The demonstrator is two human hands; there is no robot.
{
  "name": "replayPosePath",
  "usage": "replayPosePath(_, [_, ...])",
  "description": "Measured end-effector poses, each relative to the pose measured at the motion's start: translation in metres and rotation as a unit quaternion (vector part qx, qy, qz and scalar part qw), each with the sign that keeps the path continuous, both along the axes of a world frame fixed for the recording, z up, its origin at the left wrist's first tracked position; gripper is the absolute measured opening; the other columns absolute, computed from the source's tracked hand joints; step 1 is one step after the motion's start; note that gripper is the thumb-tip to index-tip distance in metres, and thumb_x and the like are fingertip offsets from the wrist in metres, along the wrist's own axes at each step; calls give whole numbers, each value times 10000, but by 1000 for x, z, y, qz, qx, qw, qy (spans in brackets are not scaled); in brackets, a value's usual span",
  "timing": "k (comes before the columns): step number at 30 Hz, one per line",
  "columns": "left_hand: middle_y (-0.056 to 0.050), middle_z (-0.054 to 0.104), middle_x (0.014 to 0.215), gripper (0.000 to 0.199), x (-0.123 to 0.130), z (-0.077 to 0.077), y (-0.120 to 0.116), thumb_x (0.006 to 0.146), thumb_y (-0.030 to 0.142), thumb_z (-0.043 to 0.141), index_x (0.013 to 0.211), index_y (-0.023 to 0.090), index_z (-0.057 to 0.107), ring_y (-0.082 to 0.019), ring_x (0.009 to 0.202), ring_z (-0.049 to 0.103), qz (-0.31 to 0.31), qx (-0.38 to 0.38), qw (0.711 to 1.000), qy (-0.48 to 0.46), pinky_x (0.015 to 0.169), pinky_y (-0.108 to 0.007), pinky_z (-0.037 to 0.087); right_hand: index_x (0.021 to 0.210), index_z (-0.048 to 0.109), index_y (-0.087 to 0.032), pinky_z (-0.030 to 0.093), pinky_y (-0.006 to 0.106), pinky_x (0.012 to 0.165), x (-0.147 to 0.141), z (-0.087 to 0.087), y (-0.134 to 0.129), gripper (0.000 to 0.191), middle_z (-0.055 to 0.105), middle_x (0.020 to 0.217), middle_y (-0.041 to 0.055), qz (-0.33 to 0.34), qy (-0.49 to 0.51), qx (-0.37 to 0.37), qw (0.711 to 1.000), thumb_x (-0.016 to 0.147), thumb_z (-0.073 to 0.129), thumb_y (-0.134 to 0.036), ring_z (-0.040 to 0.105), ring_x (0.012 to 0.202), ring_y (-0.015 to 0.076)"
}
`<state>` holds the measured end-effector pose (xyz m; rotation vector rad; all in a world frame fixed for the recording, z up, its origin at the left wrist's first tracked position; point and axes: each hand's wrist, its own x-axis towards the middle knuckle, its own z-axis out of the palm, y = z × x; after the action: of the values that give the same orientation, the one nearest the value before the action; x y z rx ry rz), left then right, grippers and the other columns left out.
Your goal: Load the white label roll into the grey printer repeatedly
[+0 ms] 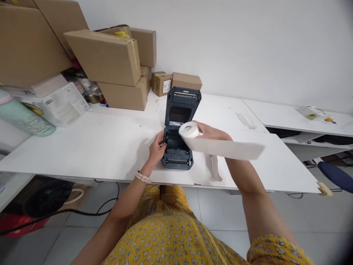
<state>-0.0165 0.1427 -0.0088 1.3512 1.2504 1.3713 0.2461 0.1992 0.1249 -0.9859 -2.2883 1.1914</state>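
Note:
A dark label printer (pixel 176 165) stands on the white table with its lid (pixel 183 96) raised, so its inner bay shows. My left hand (pixel 157 149) grips the printer's left side, thumb over the rim. In my right hand (pixel 211 131) is a white paper roll (pixel 190 129), held just above the bay's right side. A long loose strip from the roll stretches to the right, in front of my forearm. Below it a torn piece of paper (pixel 215 168) lies near the table's front edge. My right fingers are partly hidden behind the roll.
Cardboard boxes (pixel 110 59) are stacked at the back left, with smaller boxes (pixel 186 80) by the wall. A mint bottle (pixel 27 116) and a white carton (pixel 62 105) stand at the left. Another paper scrap (pixel 246 120) lies right of the printer. A blue stool (pixel 336 176) is at the right.

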Motion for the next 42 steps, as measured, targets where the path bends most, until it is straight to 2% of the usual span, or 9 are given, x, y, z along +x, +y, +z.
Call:
replayPosePath(2, [-100, 537, 1527, 688, 0, 1, -1, 816, 114, 544, 1484, 243, 439, -251, 1385, 546, -2, -7, 1000, -3, 1171, -458, 445, 1224, 622, -222, 534, 400, 905, -33, 3, 5, 641, 699, 1171, 70, 41, -129, 54, 989, 656, 839, -425, 653, 1042, 288])
replayPosePath(5, [-109, 535, 1528, 715, -1, 2, -2, 816, 114, 555, 1504, 244, 412, -254, 1387, 545, -3, -14, 1000, 1, 1170, -456, 444, 1275, 609, -247, 524, 434, 923, -71, -6, 15, 695, 687, 1225, 91, 55, -294, 126, 946, 653, 832, -465, 652, 1090, 333])
replayPosePath(10, [-117, 522, 1538, 707, -1, 4, -4, 827, 122, 556, 1506, 242, 405, -254, 1410, 520, 0, -6, 1000, 9, 1171, -460, 440, 1372, 569, -225, 518, 452, 971, -91, -30, 27, 806, 644, 1340, 136, 60, -389, 125, 911, 673, 804, -550, 627, 1196, 380])
replayPosePath(15, [-95, 523, 1540, 686, 0, 7, -7, 827, 105, 529, 1490, 249, 428, -256, 1406, 524, 7, -5, 1000, 20, 1157, -440, 462, 1489, 472, -210, 480, 456, 1053, -91, -44, 31, 901, 567, 1458, 164, 58, -392, 96, 913, 738, 753, -621, 561, 1318, 388])
replayPosePath(19, [-92, 500, 1559, 681, -1, 6, -6, 827, 92, 508, 1489, 231, 424, -243, 1410, 520, 1, 10, 1000, 23, 1167, -424, 455, 1523, 432, -168, 464, 514, 1072, -88, -47, 18, 857, 542, 1466, 210, 38, -380, 117, 917, 816, 727, -554, 558, 1319, 415])
replayPosePath(24, [-66, 518, 1546, 664, 0, 3, -5, 826, 93, 504, 1469, 254, 449, -222, 1407, 523, 7, 32, 999, 25, 1187, -420, 435, 1532, 428, -210, 423, 502, 1162, -71, -58, -45, 580, 488, 1554, 152, 13, -232, 238, 943, 1012, 482, -460, 470, 1440, 324])
replayPosePath(28, [-71, 537, 1527, 645, 1, 2, -5, 827, 101, 496, 1457, 239, 469, -224, 1404, 525, 14, 40, 998, 36, 1186, -417, 436, 1539, 433, -230, 381, 515, 1216, -65, -78, -105, 562, 393, 1626, 120, 9, -199, 258, 945, 1048, 368, -496, 362, 1519, 291])
replayPosePath(31, [-75, 555, 1509, 638, 1, 1, -5, 828, 101, 490, 1452, 230, 477, -226, 1406, 523, 18, 38, 999, 32, 1185, -417, 436, 1569, 381, -245, 364, 554, 1222, -70, -90, -130, 577, 333, 1650, 114, -28, -204, 273, 940, 1043, 396, -482, 303, 1542, 302])
replayPosePath(42, [-78, 564, 1502, 573, -1, -3, -4, 867, 160, 535, 1434, 231, 502, -252, 1401, 526, 15, 15, 999, 44, 1197, -439, 416, 1582, 342, -263, 342, 551, 1231, -76, -98, -140, 607, 303, 1664, 99, -67, -206, 282, 934, 1034, 405, -514, 280, 1551, 292])
